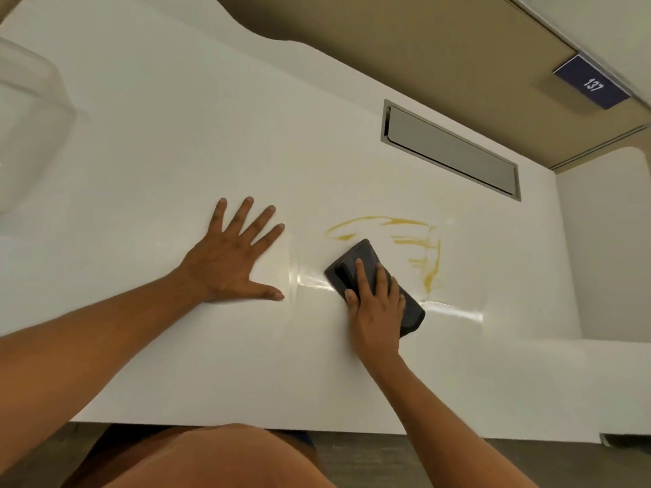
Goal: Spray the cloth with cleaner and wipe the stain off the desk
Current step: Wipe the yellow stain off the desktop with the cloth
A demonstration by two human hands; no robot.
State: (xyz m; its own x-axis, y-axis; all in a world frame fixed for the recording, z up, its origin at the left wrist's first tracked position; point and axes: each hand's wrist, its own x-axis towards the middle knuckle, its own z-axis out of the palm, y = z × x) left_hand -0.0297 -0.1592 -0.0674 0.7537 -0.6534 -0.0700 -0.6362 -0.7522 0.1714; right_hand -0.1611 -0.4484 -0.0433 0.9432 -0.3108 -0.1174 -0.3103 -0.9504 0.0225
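Note:
A dark grey folded cloth (359,257) lies flat on the white desk (176,153). My right hand (375,304) presses down on it, fingers spread over its near half. A smeared yellow stain (422,244) curves around the cloth's far and right sides, partly touching the cloth's far end. My left hand (234,255) rests flat on the desk to the left of the cloth, fingers apart, holding nothing. Wet streaks (310,280) shine on the desk beside the cloth. No spray bottle is in view.
A grey metal cable hatch (454,149) is set into the desk behind the stain. A clear plastic container (31,125) sits at the far left. A beige partition (422,47) with a blue tag reading 137 (591,82) runs along the back. The desk's near edge is close to my body.

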